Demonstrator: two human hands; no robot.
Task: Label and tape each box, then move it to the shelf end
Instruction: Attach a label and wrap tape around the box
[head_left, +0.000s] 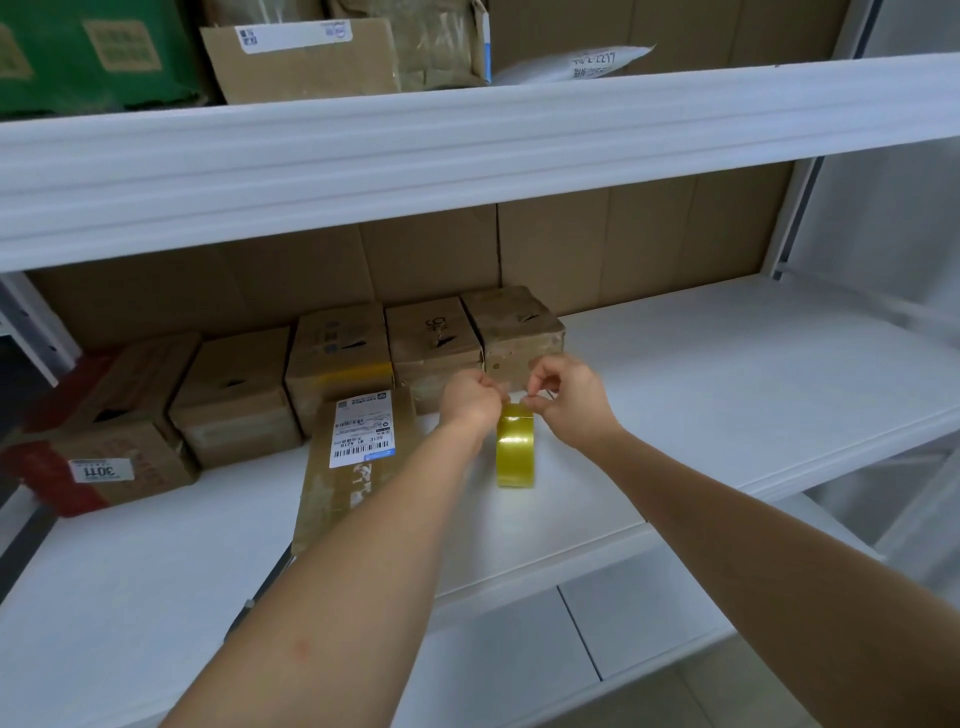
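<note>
Yellowish clear tape was what both hands were busy with. The left hand (470, 397) had its fingers curled at the top of the tape roll (515, 446), and the right hand (563, 397) pinched at the roll's top edge just beside it, apparently picking at the loose end; whether any strip had come free I could not tell. The roll stood on its edge on the white shelf (675, 415), between the two forearms.

Just left of the roll lay the labelled box (353, 467), flat, with a white shipping label (362, 428) on its far part. So the labelling looked done for this one, I judged, while its taping and the move to the shelf end remained. Glossy patches showed on it, but whether that was fresh tape I could not say.

Farther back a row of small boxes (384, 353) stood against the cardboard backing, reaching from the left to about the middle. Near the left end sat a box with a red band (98, 467).

To the right the shelf ran bare to its upright, open room for sliding a box along. The near edge lay close under the forearms, and the upper shelf (467, 150) overhung, leaving limited headroom for lifting.
</note>
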